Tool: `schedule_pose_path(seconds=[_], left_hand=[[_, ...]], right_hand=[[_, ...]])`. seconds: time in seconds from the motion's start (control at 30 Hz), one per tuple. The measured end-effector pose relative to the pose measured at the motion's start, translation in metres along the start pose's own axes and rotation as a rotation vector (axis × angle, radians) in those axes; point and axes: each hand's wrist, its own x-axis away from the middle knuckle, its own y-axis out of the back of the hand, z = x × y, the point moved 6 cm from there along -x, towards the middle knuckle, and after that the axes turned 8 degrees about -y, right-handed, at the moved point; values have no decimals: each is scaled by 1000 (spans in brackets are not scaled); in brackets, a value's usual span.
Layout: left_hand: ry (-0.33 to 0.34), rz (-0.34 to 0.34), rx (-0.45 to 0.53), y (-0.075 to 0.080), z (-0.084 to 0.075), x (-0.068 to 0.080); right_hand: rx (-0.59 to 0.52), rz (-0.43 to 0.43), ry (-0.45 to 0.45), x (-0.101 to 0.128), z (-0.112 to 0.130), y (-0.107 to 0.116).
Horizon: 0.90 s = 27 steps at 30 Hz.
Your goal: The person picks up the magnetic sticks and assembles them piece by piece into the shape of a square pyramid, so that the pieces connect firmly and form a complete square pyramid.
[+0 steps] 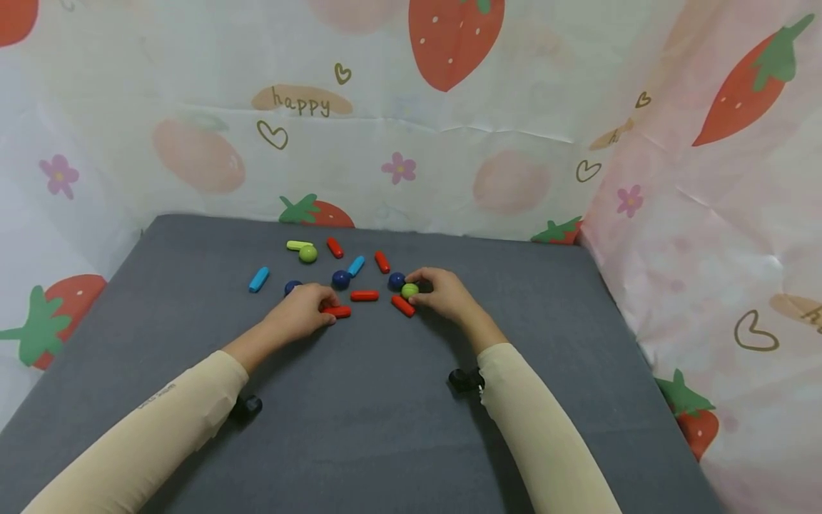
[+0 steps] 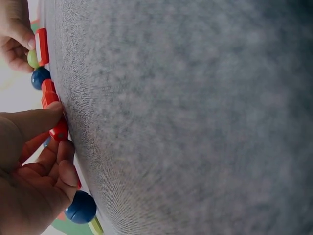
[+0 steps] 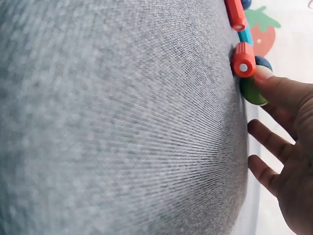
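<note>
On the grey table, my left hand (image 1: 298, 310) pinches a short red stick (image 1: 337, 312) between thumb and fingers. The left wrist view shows the thumb on top of this red stick (image 2: 59, 128). My right hand (image 1: 444, 293) holds a green ball (image 1: 409, 290) with thumb and forefinger; its other fingers are spread in the right wrist view. Close around that ball are a dark blue ball (image 1: 396, 280) and another red stick (image 1: 403, 306). A second dark blue ball (image 1: 292, 287) is partly hidden behind my left hand. Between the hands lies a red stick (image 1: 364, 295).
Farther back are a third dark blue ball (image 1: 341, 279), light blue sticks (image 1: 259, 279) (image 1: 356, 265), red sticks (image 1: 335, 248) (image 1: 382, 262), a green ball (image 1: 308, 254) and a yellow-green stick (image 1: 298, 245). A strawberry-print curtain (image 1: 443, 164) hangs behind the table (image 1: 359, 428).
</note>
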Motion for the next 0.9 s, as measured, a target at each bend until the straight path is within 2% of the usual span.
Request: schedule_pose_path(seconds=[0.47,0.9], left_hand=[[-18,7,6,1,-9,-2],[-11,14,28,0,-18,0]], right_hand=[[3,-18,5,8,2,7],[14,-71,36,30,3,22]])
